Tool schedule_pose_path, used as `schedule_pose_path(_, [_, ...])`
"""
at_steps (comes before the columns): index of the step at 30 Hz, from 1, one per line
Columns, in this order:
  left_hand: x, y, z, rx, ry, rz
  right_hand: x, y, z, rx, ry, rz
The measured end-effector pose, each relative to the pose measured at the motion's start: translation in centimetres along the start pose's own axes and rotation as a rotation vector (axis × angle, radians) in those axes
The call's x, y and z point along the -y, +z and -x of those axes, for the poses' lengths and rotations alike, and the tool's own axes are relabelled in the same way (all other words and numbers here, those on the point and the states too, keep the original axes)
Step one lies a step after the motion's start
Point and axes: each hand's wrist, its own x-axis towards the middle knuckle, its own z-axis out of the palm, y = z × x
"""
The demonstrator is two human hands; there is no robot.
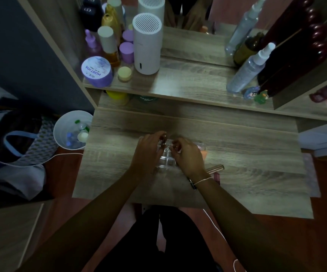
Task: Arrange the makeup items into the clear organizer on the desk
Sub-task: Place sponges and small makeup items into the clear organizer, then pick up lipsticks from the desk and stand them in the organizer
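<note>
Head view shows the clear organizer (167, 158) just below the middle of the frame, a small see-through tray split into square compartments, resting flat on the wooden table (237, 173). Both hands are over it. The left hand (149, 150) covers its left side with the fingers (161, 135) curled down toward the far compartments, and the right hand (188, 154) sits over its right side with fingertips bent in close to the left ones. Something small and dark shows at the tips of both hands, but the light is dim and I cannot tell whether either hand actually grips an item or only touches the tray.

Judging by its look, the organizer is stiff, light plastic, smooth and likely slippery, so it would slide if pushed; holding it by the outer walls should steady it. Small tubes are best pinched near the middle and dropped in upright.

Just right of the right hand a slim metallic tube (215, 168) lies on the table, with a peach-pink item (203, 151) beside the tray's right edge, partly hidden.

Further out, upper left of the frame, a shelf carries a white cylinder device (147, 48), a purple jar (97, 70) and bottles. A white bucket (73, 130) stands at the left off the table
</note>
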Motion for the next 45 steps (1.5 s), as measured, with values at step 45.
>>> schedule_pose_path(45, [-14.8,11.8,1.5,0.522,0.194,-0.28,-12.4,-5.0,14.6,-0.128,0.489,-0.066])
